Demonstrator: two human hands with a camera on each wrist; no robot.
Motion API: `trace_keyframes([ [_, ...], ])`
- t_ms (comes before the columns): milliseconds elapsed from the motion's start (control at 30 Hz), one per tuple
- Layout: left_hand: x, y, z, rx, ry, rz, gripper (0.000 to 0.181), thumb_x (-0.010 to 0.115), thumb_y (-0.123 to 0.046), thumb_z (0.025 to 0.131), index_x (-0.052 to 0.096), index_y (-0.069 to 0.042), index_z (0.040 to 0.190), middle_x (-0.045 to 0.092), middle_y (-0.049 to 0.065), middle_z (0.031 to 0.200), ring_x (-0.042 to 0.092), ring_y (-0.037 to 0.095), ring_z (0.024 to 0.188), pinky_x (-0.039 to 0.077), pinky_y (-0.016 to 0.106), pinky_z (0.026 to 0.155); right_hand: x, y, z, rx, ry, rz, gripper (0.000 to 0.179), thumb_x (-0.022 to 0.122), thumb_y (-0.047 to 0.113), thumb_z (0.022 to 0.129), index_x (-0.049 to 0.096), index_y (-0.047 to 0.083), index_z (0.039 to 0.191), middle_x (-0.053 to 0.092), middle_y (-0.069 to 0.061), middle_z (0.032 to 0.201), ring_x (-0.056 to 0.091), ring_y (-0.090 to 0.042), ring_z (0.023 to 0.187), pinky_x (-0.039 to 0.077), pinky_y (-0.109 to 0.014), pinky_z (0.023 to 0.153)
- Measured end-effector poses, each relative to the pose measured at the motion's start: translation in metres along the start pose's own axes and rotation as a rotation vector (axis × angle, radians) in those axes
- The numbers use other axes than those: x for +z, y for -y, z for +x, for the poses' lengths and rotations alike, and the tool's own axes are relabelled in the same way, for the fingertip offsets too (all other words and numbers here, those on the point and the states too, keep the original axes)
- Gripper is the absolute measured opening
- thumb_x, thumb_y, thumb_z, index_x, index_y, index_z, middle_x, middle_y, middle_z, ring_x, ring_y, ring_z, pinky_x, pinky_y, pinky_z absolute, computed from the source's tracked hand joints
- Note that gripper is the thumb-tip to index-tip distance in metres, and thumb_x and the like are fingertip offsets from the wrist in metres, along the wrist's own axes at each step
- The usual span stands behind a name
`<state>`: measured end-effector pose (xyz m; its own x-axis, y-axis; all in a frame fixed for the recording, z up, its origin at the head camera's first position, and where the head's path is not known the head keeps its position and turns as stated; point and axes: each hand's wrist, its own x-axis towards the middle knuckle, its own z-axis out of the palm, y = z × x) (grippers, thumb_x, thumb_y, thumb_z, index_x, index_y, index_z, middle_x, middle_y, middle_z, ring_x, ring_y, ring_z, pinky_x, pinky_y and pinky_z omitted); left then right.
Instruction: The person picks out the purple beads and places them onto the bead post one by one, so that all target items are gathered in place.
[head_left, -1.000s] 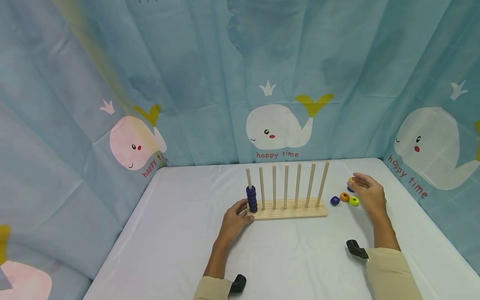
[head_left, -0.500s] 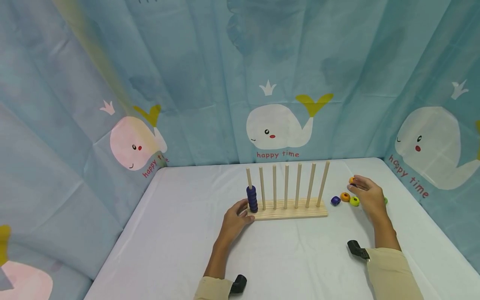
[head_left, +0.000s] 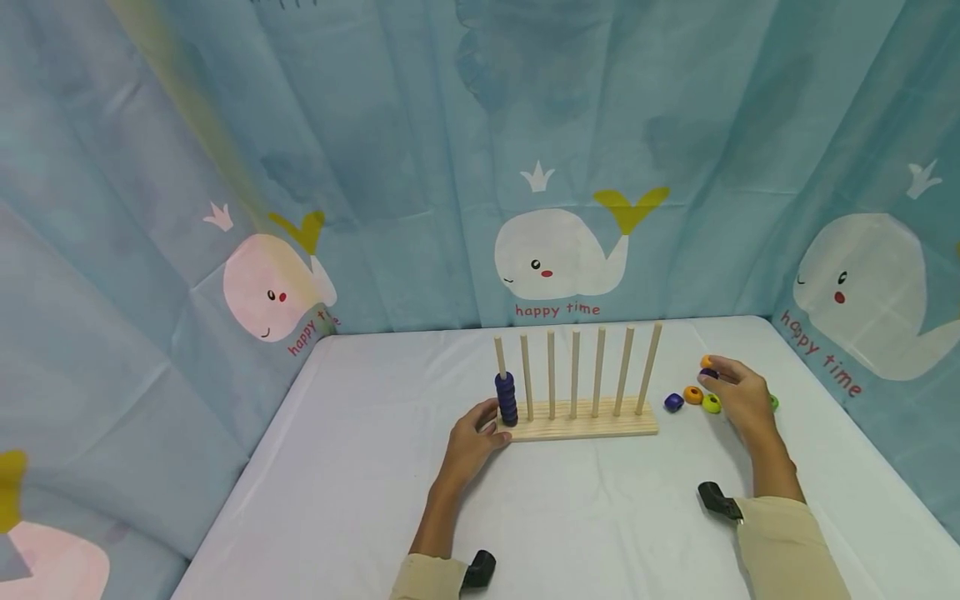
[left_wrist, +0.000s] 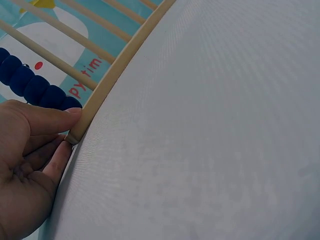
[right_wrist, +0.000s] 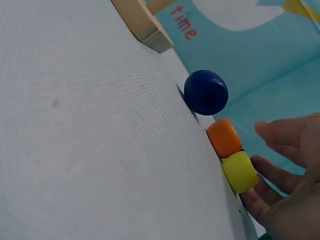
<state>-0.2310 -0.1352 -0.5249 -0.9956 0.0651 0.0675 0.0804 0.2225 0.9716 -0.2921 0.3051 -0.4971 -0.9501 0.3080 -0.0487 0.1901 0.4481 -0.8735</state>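
Note:
In the head view, a wooden peg rack (head_left: pixel 577 427) stands on the white table with a row of upright pegs. Dark blue beads (head_left: pixel 506 400) are stacked on its leftmost peg. My left hand (head_left: pixel 468 450) grips the left end of the base, thumb in front, as the left wrist view also shows. My right hand (head_left: pixel 738 400) is at the loose beads, with thumb and fingers apart. By its fingertips are a purple bead (head_left: pixel 708 373), partly covered, and an orange bead (head_left: pixel 707 362). In the right wrist view nothing shows between thumb and fingers.
Between rack and right hand lie another purple bead (head_left: pixel 673 402), a second orange bead (head_left: pixel 693 395) and a yellow bead (head_left: pixel 712 404). A green bead (head_left: pixel 774 402) peeks out right of the hand. Behind the table hangs a blue whale-print curtain (head_left: pixel 420 183).
My right hand has come down slightly and back, so more of the orange and purple beads shows by its fingertips. The left hand still holds the rack. The head view has shifted a little.

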Motion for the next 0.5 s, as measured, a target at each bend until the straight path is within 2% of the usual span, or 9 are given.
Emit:
trace_keyframes([
  [133,0.0003,0.0004,0.0007,-0.011,-0.001,-0.001,0.066,0.076,-0.003,0.091,0.054,-0.004,0.153,0.056,0.019,0.155,0.051,0.034,0.147,0.050,0.030,0.118,0.0004,-0.0010,0.0020,0.015,-0.010,-0.007,0.057,0.059,0.030,0.110,0.045,0.010,0.161,0.040,-0.021,0.167,0.036,-0.045,0.154,0.041,-0.063,0.124],
  [300,0.0002,0.0004,0.0005,0.006,-0.005,0.000,0.065,0.076,-0.002,0.091,0.054,-0.001,0.152,0.056,0.021,0.154,0.051,0.037,0.147,0.050,0.033,0.118,0.0012,-0.0023,0.0035,0.022,-0.020,-0.014,0.055,0.059,0.027,0.110,0.046,0.010,0.160,0.041,-0.021,0.167,0.038,-0.045,0.152,0.042,-0.062,0.124],
  [500,0.0006,0.0004,-0.0001,-0.008,-0.006,0.015,0.066,0.076,-0.002,0.091,0.053,-0.002,0.153,0.055,0.020,0.155,0.052,0.035,0.147,0.050,0.031,0.118,0.0027,-0.0041,0.0044,0.011,-0.014,-0.017,0.055,0.059,0.024,0.109,0.046,0.009,0.160,0.040,-0.020,0.167,0.037,-0.045,0.153,0.040,-0.061,0.125],
])
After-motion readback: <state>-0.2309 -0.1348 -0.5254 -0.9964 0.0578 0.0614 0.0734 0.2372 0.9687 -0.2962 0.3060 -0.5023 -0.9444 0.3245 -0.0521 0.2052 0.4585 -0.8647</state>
